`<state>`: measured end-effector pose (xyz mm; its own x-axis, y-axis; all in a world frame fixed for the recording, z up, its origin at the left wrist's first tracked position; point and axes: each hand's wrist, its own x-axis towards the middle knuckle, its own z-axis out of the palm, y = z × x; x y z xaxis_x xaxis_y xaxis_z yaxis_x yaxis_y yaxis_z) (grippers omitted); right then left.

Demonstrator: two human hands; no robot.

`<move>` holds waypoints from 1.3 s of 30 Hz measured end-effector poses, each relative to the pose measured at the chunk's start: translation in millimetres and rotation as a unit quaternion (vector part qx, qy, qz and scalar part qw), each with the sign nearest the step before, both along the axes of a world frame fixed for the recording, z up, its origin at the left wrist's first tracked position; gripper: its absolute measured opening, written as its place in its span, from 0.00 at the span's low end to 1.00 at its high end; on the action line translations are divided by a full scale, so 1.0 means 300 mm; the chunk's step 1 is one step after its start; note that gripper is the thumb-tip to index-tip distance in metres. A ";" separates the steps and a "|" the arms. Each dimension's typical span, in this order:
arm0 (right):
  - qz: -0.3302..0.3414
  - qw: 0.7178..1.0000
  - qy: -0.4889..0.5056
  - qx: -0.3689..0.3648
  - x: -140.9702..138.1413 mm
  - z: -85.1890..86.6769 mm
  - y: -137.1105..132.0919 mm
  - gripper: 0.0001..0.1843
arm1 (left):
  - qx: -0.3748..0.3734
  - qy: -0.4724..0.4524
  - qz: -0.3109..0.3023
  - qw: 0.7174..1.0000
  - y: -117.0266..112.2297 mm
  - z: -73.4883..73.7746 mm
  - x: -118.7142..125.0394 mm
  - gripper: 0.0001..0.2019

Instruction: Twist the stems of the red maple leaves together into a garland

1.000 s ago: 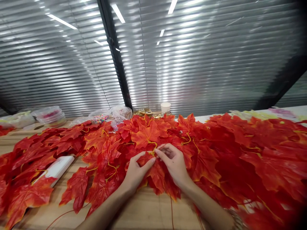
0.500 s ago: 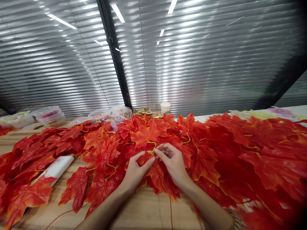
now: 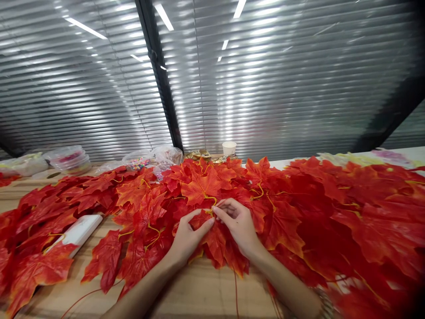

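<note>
Stem (image 3: 209,212) lies pinched between left hand (image 3: 187,234) and right hand (image 3: 239,224).

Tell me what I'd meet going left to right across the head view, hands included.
Stacked clear tubs, colourful bits in clear plastic, left hand, right hand, pale yellow and purple material. Red leaves spread throughout, so they're omitted.

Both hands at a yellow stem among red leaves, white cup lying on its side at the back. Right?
Not on its side: the head view shows the white cup standing upright. The rest holds: left hand and right hand at a yellow stem among red leaves, cup at the back.
</note>
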<state>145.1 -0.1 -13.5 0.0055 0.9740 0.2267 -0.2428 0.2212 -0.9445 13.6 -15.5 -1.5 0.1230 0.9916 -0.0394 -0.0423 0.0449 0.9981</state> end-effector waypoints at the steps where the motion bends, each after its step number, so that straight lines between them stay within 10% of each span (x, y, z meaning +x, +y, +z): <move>1: 0.001 1.000 0.000 -0.001 0.001 0.000 0.000 0.08 | 0.001 0.001 -0.002 1.000 0.000 -0.001 0.000 0.15; 39: 0.027 0.999 0.004 -0.017 0.004 -0.015 0.010 0.08 | 0.093 0.111 -0.039 0.989 0.014 -0.024 -0.015 0.15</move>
